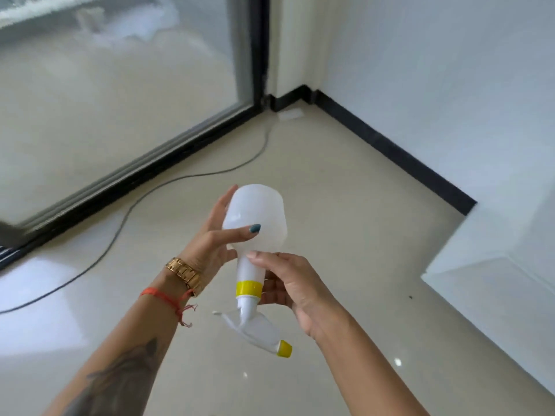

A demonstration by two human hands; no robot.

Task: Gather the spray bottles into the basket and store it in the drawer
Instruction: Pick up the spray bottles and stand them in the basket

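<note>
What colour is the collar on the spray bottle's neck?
Yellow collar, matching the nozzle tip; head view.

Got the spray bottle upside down over the floor, my left hand around its body, right hand at the neck by the yellow collar. Nozzle points down-right.
</note>
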